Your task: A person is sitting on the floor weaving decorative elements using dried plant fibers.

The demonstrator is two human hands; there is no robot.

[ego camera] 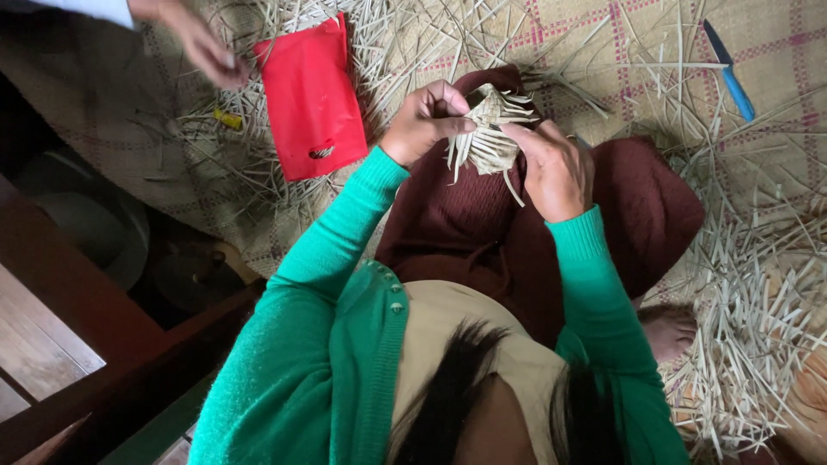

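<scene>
At the far left, at about ten o'clock from our hands, another person's hand [202, 43] reached into the loose straw beside a flat red pouch [310, 99] that lay on the woven mat [594, 34]. A small yellow scrap [228, 119] sat just left of the pouch.

Moving right, our left hand [422, 120] pinched the small woven straw piece [491, 129] from its nine o'clock side, thumb and forefinger closed together on its upper edge. The piece sat above our lap, over the dark red skirt [482, 224]. We judged the weaving partly done: the top showed a tight crossed pattern, while many loose strip ends hung free from the bottom at six o'clock, unwoven and untrimmed.

Our right hand [556, 168] met the piece from its three o'clock side, fingers curled against its edge; whether they gripped a single strip we could not tell.

Farther right, at one o'clock, a blue-handled knife [730, 73] lay well apart on the mat, and cut straw strips [758, 310] were heaped at four o'clock, near our bare foot [672, 331].
</scene>
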